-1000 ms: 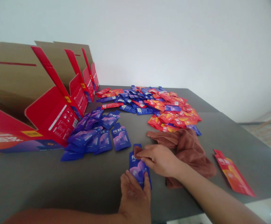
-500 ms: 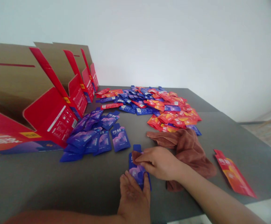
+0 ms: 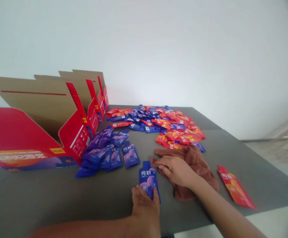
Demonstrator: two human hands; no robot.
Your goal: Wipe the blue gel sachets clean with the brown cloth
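Of the hands, the left hand (image 3: 146,204), palm down and curled, grips the lower end of the blue pouch (image 3: 147,180), flat on the worktop (image 3: 59,201); the right hand (image 3: 176,170), forearm slanting in, pinches the brown cloth (image 3: 200,167), which lies between that and a red pouch (image 3: 235,189); further off, blue pouches (image 3: 100,153), open boxes (image 3: 78,138), a mixed heap (image 3: 154,120).

A blue pouch (image 3: 148,180) lies flat beside a crumpled brown cloth (image 3: 199,161).

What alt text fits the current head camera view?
Left hand holds a blue pouch on a gray table; right hand pinches a brown cloth beside it. Open boxes stand left; red and blue pouches lie about.
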